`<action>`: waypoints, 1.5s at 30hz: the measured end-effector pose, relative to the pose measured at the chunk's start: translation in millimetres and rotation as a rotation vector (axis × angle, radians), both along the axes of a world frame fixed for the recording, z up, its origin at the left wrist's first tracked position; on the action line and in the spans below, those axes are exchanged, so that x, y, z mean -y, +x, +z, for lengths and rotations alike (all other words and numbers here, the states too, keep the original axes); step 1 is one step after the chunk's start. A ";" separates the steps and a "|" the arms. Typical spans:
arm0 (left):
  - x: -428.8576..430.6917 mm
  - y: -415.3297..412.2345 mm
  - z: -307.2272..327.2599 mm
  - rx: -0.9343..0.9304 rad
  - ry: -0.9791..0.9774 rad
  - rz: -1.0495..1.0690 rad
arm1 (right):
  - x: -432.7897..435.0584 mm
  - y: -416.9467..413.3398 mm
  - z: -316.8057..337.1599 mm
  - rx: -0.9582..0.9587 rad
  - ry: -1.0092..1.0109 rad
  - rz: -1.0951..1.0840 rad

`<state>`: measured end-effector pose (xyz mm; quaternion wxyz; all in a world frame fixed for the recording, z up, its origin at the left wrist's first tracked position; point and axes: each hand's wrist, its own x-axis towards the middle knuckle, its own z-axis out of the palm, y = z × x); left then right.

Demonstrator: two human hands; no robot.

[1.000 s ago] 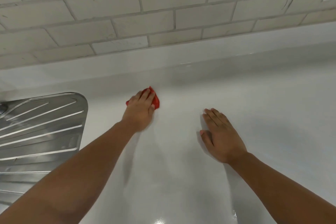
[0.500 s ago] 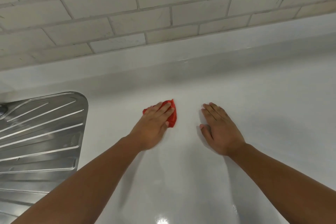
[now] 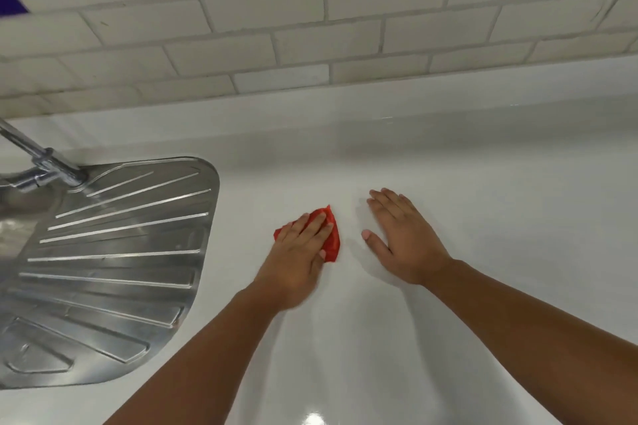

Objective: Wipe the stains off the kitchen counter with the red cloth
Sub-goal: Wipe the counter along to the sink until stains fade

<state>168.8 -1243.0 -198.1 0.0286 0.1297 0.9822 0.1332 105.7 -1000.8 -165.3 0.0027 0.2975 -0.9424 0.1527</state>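
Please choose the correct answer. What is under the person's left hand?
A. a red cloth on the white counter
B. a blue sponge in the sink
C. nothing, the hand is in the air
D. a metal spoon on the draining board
A: the left hand lies with straight fingers on a red cloth, pressing it onto the white counter, to the right of the steel draining board.

Bare left hand [image 3: 297, 260], bare right hand [image 3: 404, 239], bare forearms [image 3: 524, 331], short fingernails [image 3: 366, 235]

There is one left hand [image 3: 297, 259], one right hand [image 3: 404, 238], one red cloth [image 3: 332, 239], one steel draining board [image 3: 114, 269] and one tap [image 3: 41, 162].
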 end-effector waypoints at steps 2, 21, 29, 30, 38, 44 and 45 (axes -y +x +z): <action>35.8 14.4 0.6 -0.015 0.024 0.115 | 24.5 -1.7 0.7 0.020 -0.007 0.037; 106.7 -90.8 8.7 -0.068 -0.013 0.557 | 80.5 -84.9 -5.4 -0.010 0.058 -0.047; 143.2 -156.0 -0.2 -0.038 -0.040 0.528 | 79.9 -117.3 -12.8 -0.042 0.037 -0.075; 149.0 -169.1 -0.5 -0.023 -0.044 0.538 | 79.7 -123.2 -13.7 -0.041 0.039 -0.081; 116.0 -222.4 5.7 -0.083 -0.020 0.462 | 63.2 -158.6 -12.4 -0.039 0.034 -0.122; 16.1 -258.6 8.4 -0.031 0.042 0.249 | 41.1 -161.8 -7.3 -0.041 0.024 -0.146; 1.9 -262.8 8.7 -0.028 0.050 0.220 | 35.9 -160.3 -7.3 -0.045 0.027 -0.148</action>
